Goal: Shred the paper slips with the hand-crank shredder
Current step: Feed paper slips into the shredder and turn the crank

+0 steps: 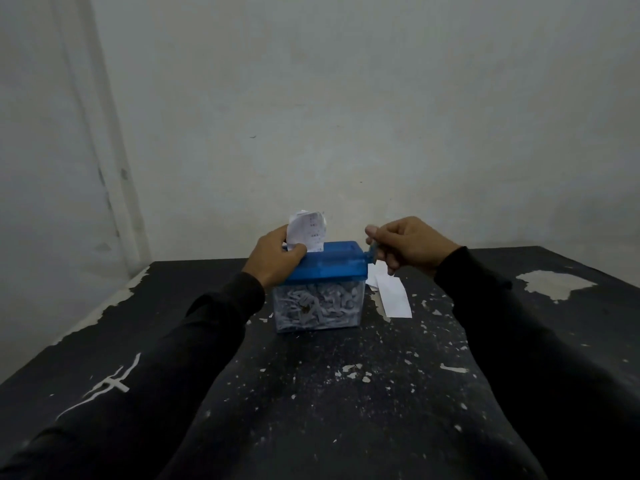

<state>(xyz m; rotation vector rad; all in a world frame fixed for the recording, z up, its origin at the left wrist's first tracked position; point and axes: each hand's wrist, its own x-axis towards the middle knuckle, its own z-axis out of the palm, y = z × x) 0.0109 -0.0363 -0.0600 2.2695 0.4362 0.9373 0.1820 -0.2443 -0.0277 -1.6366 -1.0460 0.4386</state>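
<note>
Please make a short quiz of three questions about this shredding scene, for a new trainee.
1. True or false: the clear bin under the blue shredder lid already holds shredded paper.
2. Which hand grips the crank handle? A) left hand B) right hand
3. Fill in: spare paper slips lie on the black table to the ____ of the shredder.

Key:
1. True.
2. B; the right hand grips it, while the left hand rests on the lid beside the printed slip standing in the slot.
3. right
</note>
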